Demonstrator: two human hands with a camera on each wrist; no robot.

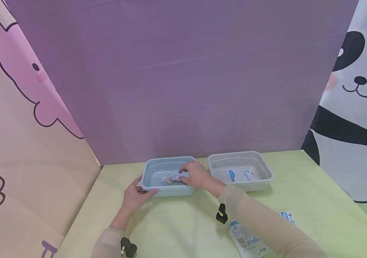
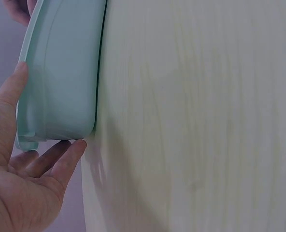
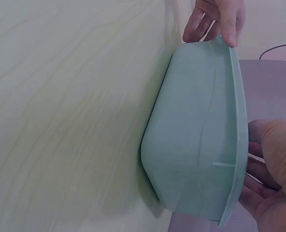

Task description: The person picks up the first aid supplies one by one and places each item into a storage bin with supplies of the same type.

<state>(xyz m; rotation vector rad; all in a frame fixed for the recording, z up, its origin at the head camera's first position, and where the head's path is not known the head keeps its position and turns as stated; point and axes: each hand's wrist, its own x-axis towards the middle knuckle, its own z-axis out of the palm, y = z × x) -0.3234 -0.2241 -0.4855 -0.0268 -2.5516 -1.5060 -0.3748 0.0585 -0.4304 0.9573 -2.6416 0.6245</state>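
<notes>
A light blue-green plastic bin (image 1: pixel 170 192) stands on the table in the head view. My left hand (image 1: pixel 133 198) grips its near left corner, thumb on the rim and fingers against the outer wall, as the left wrist view also shows. Reaching over the right side, my right hand (image 1: pixel 196 174) has bent fingers inside the bin. Its thumb and forefinger are beside a small white and purple packet (image 1: pixel 175 177); whether they pinch it is unclear, and the rim hides the fingertips in the right wrist view. Thin pale sticks (image 1: pixel 172 182), perhaps swabs, lie below that packet.
Right of the bin stands a whitish plastic bin (image 1: pixel 239 184) with a white and blue packet (image 1: pixel 243 175) marked Surgical inside. Another Surgical packet (image 1: pixel 249 242) lies on the table (image 1: pixel 170 229) near the front, partly under the right sleeve. A purple wall (image 1: pixel 186 82) rises behind.
</notes>
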